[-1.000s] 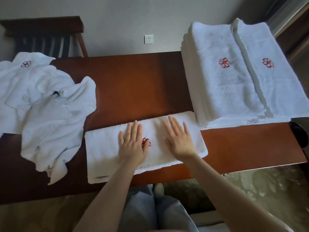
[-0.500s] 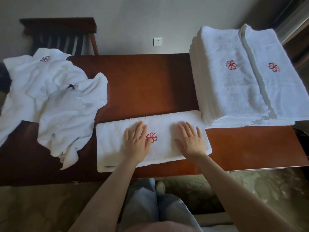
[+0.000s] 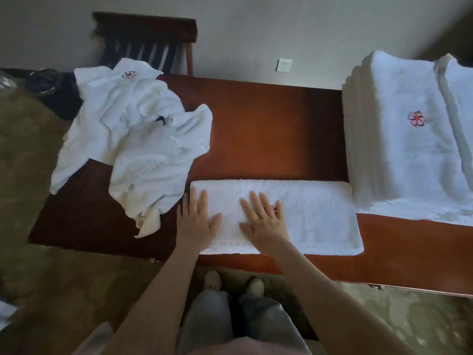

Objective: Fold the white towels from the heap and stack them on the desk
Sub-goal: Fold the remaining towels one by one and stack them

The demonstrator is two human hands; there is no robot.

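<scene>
While both forearms stretch forward, the left hand (image 3: 198, 221) lies flat, released, on the left end of the folded white terry towel (image 3: 314, 216); the right hand (image 3: 265, 222) presses its middle, fingers spread, grasping nothing. That towel lies along the near edge of the reddish-brown wooden tabletop (image 3: 268, 129).

The desk (image 3: 268, 129) carries 1 folded towel (image 3: 314, 216) at its near edge. At its right end are 2 stacks, the inner stack (image 3: 399, 155) and the outer stack (image 3: 463, 106). At its left end is 1 heap (image 3: 138, 139). The towels in these cannot be counted. 2 hands show, left hand (image 3: 197, 221) and right hand (image 3: 263, 224). Beyond the far edge are 1 chair (image 3: 146, 29) and 1 wall socket (image 3: 284, 65).
</scene>
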